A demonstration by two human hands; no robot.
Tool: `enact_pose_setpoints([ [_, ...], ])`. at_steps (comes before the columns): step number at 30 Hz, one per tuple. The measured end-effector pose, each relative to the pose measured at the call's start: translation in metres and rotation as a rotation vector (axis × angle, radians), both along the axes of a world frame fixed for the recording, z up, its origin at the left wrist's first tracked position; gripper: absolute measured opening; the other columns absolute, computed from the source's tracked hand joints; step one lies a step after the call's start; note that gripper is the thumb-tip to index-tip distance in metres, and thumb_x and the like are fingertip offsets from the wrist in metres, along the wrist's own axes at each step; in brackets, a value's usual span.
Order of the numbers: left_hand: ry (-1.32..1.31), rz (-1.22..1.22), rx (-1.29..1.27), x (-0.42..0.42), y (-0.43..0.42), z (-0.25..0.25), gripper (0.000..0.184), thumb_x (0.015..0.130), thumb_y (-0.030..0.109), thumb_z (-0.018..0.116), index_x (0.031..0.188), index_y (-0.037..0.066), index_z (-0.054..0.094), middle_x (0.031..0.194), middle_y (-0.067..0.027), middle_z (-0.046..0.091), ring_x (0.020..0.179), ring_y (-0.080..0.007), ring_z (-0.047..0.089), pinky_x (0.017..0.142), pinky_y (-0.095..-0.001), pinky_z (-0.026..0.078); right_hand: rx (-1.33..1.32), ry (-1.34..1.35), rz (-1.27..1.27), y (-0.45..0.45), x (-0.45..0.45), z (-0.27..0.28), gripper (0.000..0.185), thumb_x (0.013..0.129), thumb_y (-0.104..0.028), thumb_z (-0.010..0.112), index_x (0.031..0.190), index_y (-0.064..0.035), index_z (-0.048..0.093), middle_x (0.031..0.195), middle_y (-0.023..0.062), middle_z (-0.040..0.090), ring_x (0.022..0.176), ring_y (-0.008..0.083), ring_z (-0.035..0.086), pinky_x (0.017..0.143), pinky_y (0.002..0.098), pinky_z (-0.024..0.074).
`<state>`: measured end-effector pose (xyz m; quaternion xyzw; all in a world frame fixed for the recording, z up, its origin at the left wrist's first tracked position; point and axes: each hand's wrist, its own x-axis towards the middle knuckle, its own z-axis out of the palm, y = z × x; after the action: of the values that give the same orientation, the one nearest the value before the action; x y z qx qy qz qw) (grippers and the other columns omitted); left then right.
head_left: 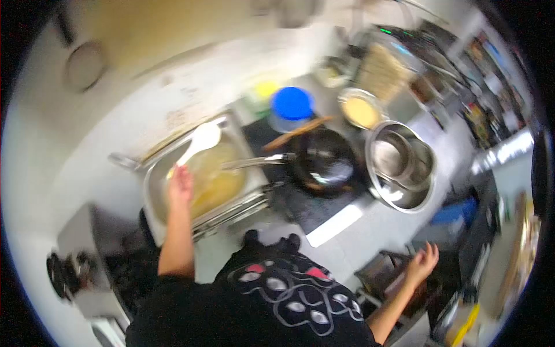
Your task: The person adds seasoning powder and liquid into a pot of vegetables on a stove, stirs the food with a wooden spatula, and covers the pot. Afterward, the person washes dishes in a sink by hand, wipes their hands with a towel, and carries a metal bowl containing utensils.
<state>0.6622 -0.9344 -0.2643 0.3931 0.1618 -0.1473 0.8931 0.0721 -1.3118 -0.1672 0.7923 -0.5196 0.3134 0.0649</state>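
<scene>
My left hand (182, 184) is closed around the handle of a white utensil (206, 137) with a broad head, either a ladle or a paddle; blur hides which. It is held over a rectangular metal basin (151, 194) containing yellowish liquid (217, 185). Out to the right, low beside my body, my right hand (424, 266) has its fingers apart and holds nothing. A black frying pan (324, 159) sits on the dark cooktop (283, 199), its metal handle reaching over the basin's edge.
Behind the pan stand a blue-lidded tub (292, 104) and a wooden stick-like utensil (298, 133). Right of it are a large steel bowl (425, 196) with a smaller pot inside and a bowl of pale yellow contents (361, 112). A wall (127, 121) borders the basin's far side.
</scene>
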Motion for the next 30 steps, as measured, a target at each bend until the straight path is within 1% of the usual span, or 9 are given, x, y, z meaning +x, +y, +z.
enact_pose_setpoints([
  [6,-0.138,-0.556,0.049,-0.079,-0.174,0.088,0.012,0.084,0.016,0.062,0.089,0.005,0.06,0.079,-0.006,0.064,0.061,-0.0089,0.055,0.054,-0.0249,0.045,0.12,-0.32,-0.086,0.0,-0.004,0.005,0.028,0.08,0.002,0.053,0.106,-0.004,0.059,0.124,0.0171,0.044,0.085,0.0229,0.057,0.072,0.0295,0.0475],
  [14,-0.484,-1.201,0.307,-0.199,-0.388,0.113,0.014,0.081,0.015,0.064,0.086,0.002,0.063,0.075,-0.0041,0.064,0.058,-0.007,0.054,0.051,-0.0201,0.045,0.173,-0.417,-0.111,-0.005,-0.019,-0.013,0.028,0.079,0.003,0.053,0.106,-0.0022,0.06,0.124,0.0185,0.043,0.085,0.0221,0.058,0.072,0.029,0.049],
  [17,-0.507,-1.357,0.393,-0.223,-0.41,0.112,0.051,0.079,0.021,0.067,0.119,-0.005,0.049,0.09,-0.0059,0.062,0.063,-0.008,0.054,0.053,-0.0204,0.046,0.197,-0.407,-0.127,0.0,-0.029,-0.015,0.028,0.08,0.003,0.053,0.107,-0.0023,0.059,0.124,0.0187,0.043,0.085,0.0216,0.058,0.073,0.0293,0.0495],
  [19,-0.542,-1.288,0.388,-0.226,-0.395,0.112,0.051,0.079,0.02,0.066,0.12,-0.003,0.047,0.093,-0.007,0.062,0.067,-0.0093,0.056,0.055,-0.0216,0.047,0.125,-0.304,-0.118,0.002,-0.035,-0.017,0.027,0.08,0.002,0.053,0.107,-0.0018,0.059,0.124,0.0183,0.044,0.086,0.021,0.058,0.074,0.0297,0.0492],
  [22,-0.962,-1.014,0.341,-0.196,-0.334,0.075,0.038,0.08,0.015,0.065,0.113,0.001,0.054,0.095,-0.0074,0.063,0.073,-0.0104,0.059,0.062,-0.0245,0.048,0.079,-0.107,-0.108,0.001,-0.051,-0.022,0.028,0.082,0.0,0.052,0.109,-0.0027,0.059,0.124,0.0176,0.045,0.101,0.0263,0.053,0.082,0.0326,0.0469],
  [23,-0.996,-0.983,0.538,-0.18,-0.292,0.097,0.028,0.081,0.013,0.063,0.107,0.002,0.059,0.094,-0.0068,0.064,0.074,-0.0086,0.058,0.066,-0.0242,0.048,0.136,-0.138,-0.142,0.002,-0.054,-0.023,0.032,0.081,-0.003,0.048,0.111,-0.0037,0.059,0.121,0.0199,0.049,0.109,0.0325,0.048,0.092,0.0364,0.0388],
  [24,-0.979,-0.854,0.673,-0.156,-0.256,0.089,0.025,0.08,0.014,0.063,0.102,0.002,0.061,0.093,-0.0101,0.064,0.077,-0.0131,0.06,0.068,-0.0261,0.049,0.131,-0.115,-0.13,-0.005,-0.07,-0.035,0.032,0.082,-0.004,0.048,0.112,-0.0051,0.059,0.122,0.0198,0.048,0.107,0.0315,0.049,0.088,0.0354,0.0411],
  [27,-0.818,-0.443,1.111,-0.064,-0.136,0.022,0.022,0.082,0.019,0.059,0.096,0.003,0.064,0.096,-0.0147,0.064,0.08,-0.0214,0.063,0.072,-0.0321,0.049,-0.002,0.037,-0.136,-0.018,-0.094,-0.052,0.03,0.087,-0.014,0.05,0.116,-0.0099,0.059,0.126,0.0171,0.045,0.073,0.0203,0.055,0.062,0.0327,0.0445],
  [30,-0.611,-0.392,1.604,0.009,0.009,-0.014,0.022,0.08,0.016,0.054,0.096,0.006,0.065,0.092,-0.0147,0.065,0.084,-0.0284,0.063,0.079,-0.0391,0.048,0.048,0.15,-0.185,-0.011,-0.079,-0.04,0.03,0.087,-0.013,0.049,0.115,-0.0083,0.059,0.126,0.0172,0.044,0.083,0.0228,0.057,0.065,0.0323,0.0468],
])
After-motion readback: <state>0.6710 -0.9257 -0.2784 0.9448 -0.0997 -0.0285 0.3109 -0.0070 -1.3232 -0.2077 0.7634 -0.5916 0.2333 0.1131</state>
